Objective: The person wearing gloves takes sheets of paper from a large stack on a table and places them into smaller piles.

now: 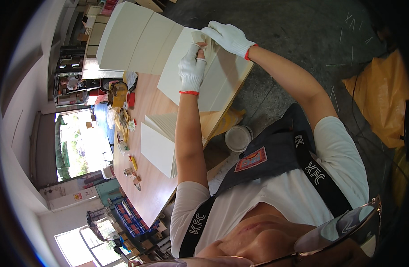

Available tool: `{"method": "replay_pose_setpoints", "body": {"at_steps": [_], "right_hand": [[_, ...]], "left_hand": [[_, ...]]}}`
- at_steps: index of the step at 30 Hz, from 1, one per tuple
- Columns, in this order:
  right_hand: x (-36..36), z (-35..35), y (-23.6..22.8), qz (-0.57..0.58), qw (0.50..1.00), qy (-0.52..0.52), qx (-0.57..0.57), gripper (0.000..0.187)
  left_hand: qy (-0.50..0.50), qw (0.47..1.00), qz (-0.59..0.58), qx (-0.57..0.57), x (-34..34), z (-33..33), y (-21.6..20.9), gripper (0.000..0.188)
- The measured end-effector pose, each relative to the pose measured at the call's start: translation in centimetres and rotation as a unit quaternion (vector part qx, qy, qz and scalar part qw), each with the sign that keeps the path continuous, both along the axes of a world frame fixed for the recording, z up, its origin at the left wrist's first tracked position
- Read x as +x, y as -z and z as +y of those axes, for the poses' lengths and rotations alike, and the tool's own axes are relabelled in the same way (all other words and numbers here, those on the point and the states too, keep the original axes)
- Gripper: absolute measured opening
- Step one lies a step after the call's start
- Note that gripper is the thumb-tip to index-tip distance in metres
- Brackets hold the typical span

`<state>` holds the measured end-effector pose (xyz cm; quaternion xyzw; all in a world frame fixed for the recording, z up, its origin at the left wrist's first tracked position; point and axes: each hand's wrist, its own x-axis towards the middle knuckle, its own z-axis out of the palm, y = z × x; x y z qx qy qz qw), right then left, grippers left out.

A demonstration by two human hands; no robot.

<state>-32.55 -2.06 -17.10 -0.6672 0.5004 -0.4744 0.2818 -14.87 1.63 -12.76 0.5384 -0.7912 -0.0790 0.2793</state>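
Note:
White knit gloves with red cuffs cover both hands. My left hand (192,69) is over a pale panel (171,82) on the table, its bare thumb and fingertip showing through the glove. Those fingers are bent together at a small beige flat piece (197,36); its material is unclear. Across from it, my right hand (229,39) lies with fingers stretched out along the far edge of the pale sheets (209,48), beside the same piece. A tall stack of cream boards (144,40) stands just left of both hands.
Nearer on the wooden table (142,189) sits a fanned stack of white boards (157,144). Tape and small tools lie along its left side. A white bucket (238,138) stands by the table's right edge. An orange sack (378,98) and a cable lie on the dark floor.

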Motion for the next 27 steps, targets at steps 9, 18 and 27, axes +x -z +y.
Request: {"method": "replay_pose_setpoints", "body": {"at_steps": [9, 18, 27], "right_hand": [[-0.3, 0.1, -0.1, -0.017, 1.000, -0.004, 0.023, 0.043], [-3.3, 0.6, -0.9, 0.034, 0.998, 0.061, 0.000, 0.051], [-3.4, -0.1, 0.0, 0.310, 0.943, -0.011, -0.121, 0.039]], "left_hand": [[-0.017, 0.999, -0.005, 0.045, -0.5, 0.2, -0.3, 0.037], [0.037, 0.993, -0.085, -0.074, -1.1, 0.9, -0.2, 0.050], [-0.009, 0.994, -0.104, -0.037, -0.9, -0.4, 0.0, 0.045]]}}
